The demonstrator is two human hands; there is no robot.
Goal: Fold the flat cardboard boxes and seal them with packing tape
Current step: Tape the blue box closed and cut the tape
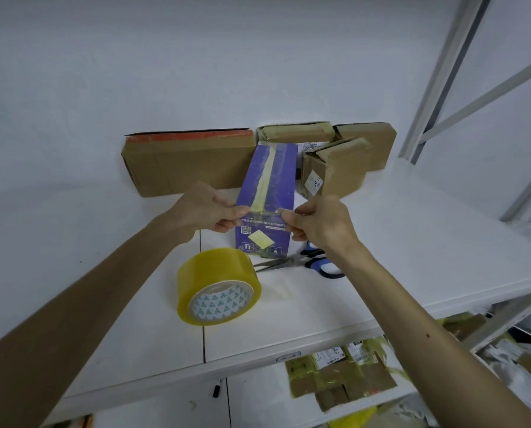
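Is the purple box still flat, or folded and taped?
Folded and taped: the purple box has full depth, a tape strip runs along its top seam, and left hand and right hand pinch its near edge.

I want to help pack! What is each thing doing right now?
purple box, closed, taped along its top.
left hand, pinches the purple box's near edge.
right hand, pinches that same edge.
tape roll, lying on the shelf, untouched.
scissors, lying beside the tape roll, untouched.
brown boxes, closed, at the shelf's back.
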